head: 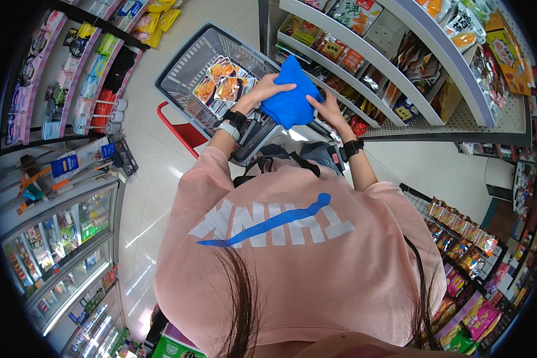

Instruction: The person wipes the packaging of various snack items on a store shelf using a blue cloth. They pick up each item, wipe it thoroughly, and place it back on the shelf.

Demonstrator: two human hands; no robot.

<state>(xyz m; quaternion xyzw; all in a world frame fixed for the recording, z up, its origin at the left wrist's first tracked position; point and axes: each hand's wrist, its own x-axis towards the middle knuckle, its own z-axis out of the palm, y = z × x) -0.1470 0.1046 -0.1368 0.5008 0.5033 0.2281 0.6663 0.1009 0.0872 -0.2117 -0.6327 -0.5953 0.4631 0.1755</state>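
Note:
A bright blue cloth is held up between both hands, over the near right corner of a grey plastic shopping basket. My left hand grips its left side, with the thumb lying on top. On the opposite side my right hand pinches the edge between thumb and fingers. Several printed food packets lie inside the basket, left of the cloth. Both wrists wear dark bands with small devices. What lies under the cloth is hidden.
A shelf rack with snack packets stands close at the right. Below the basket's left side shows a red plastic part. Pink-edged shelves and glass-fronted coolers line the left. A wire snack rack stands at lower right.

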